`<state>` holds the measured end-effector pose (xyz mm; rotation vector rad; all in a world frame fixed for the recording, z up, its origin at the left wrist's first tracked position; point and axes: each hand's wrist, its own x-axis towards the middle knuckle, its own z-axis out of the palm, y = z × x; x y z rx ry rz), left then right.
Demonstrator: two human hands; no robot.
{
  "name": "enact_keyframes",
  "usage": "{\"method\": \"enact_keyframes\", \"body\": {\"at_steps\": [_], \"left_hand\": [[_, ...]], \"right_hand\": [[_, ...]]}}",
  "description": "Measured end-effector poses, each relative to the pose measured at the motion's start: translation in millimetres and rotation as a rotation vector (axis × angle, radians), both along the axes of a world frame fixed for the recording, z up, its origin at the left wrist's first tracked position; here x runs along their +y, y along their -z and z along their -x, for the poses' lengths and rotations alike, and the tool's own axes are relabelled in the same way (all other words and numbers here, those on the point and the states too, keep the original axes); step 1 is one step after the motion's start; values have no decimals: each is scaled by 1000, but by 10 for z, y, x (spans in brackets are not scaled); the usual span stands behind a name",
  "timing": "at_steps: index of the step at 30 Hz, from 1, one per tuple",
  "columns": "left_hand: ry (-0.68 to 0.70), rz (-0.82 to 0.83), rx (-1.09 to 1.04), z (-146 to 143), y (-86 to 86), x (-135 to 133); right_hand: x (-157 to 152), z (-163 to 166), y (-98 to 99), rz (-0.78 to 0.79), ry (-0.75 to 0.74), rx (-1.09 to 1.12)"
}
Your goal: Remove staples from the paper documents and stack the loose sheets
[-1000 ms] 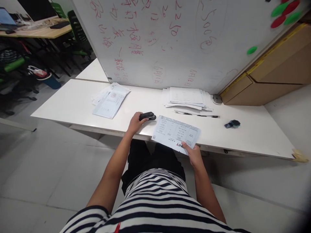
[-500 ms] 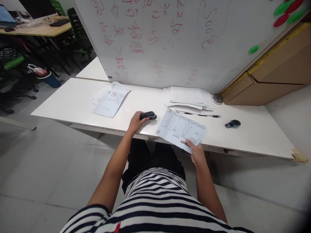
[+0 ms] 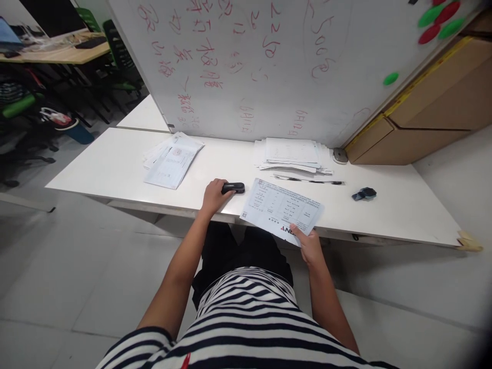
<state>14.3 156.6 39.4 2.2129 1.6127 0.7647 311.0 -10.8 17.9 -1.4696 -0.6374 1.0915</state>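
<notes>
My left hand (image 3: 213, 195) rests on the white table (image 3: 115, 164) with its fingers closed round the rear end of a black stapler (image 3: 233, 188). My right hand (image 3: 307, 245) pinches the near edge of a printed paper form (image 3: 282, 209), which lies partly over the table's front edge, just right of the stapler.
A stack of papers (image 3: 294, 154) lies at the back by the whiteboard (image 3: 249, 61), with a black pen (image 3: 307, 180) in front of it. Another pile of forms (image 3: 172, 159) sits at the left. A small dark clip (image 3: 364, 193) lies at the right. Cardboard boxes (image 3: 430, 118) stand behind.
The form in my right hand lifted and shifted right, then came back down and left toward the stapler. My left hand stayed on the stapler.
</notes>
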Motion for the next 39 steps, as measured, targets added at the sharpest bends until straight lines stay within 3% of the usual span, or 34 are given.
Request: {"method": "enact_keyframes", "body": {"at_steps": [6, 11, 14, 18, 21, 25, 28, 33, 36, 39], "left_hand": [[14, -11, -24, 8, 18, 10], [9, -17, 19, 13, 31, 33], [0, -19, 32, 12, 47, 45], [-14, -47, 33, 9, 74, 51], [-20, -60, 36, 6, 90, 45], [-30, -73, 35, 4, 104, 40], [-12, -81, 32, 7, 117, 48], [-16, -92, 30, 19, 151, 71], [-26, -105, 40, 19, 153, 72], [-37, -97, 55, 13, 130, 61]], "right_hand": [[48, -4, -58, 16, -20, -12], [391, -226, -299, 51, -70, -169], [839, -487, -537, -45, -107, -304], [1677, -839, -810, -216, -179, -373], [2239, -1029, -888, -158, -108, -561], [2558, -1139, -780, 229, 83, -954], [2510, -1103, -586, 316, 121, -1082], [2279, -906, -306, 261, 19, -1191], [2181, -816, -233, 96, 42, -1353], [2142, -802, -205, -117, -42, -1556]]}}
